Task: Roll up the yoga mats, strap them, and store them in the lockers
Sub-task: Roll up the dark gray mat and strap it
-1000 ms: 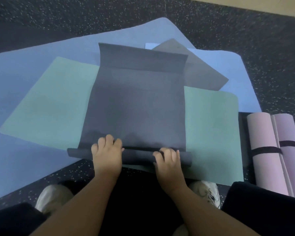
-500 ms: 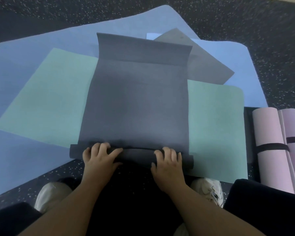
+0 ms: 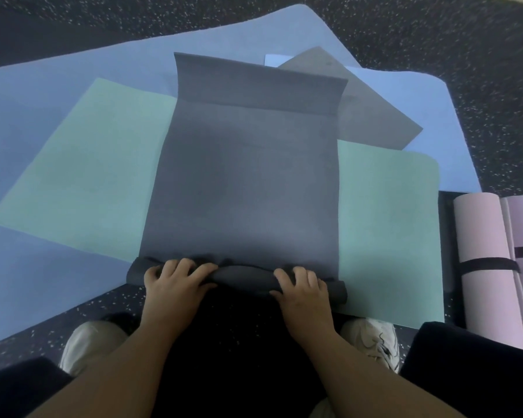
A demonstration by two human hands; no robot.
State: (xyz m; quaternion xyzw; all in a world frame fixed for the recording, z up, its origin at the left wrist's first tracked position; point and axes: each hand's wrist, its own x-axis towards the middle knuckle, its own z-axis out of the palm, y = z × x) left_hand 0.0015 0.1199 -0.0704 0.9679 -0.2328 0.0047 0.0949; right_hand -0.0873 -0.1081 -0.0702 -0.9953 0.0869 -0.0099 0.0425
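Nearest, the left hand point(image 3: 175, 282) and right hand point(image 3: 302, 289) curl their fingers over the rolled near end of the dark grey foam yoga mat point(image 3: 242, 182), grasping it. The mat lies flat across a mint-green mat point(image 3: 82, 176), itself on a wide blue mat point(image 3: 43, 95). Rightward lie strapped pink rolled mats point(image 3: 483, 267).

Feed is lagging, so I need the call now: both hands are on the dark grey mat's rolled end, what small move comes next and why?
Probably push the roll forward another turn. The left hand and right hand grip only a thin roll, it sags unevenly between them, and most of the dark grey mat lies flat ahead.
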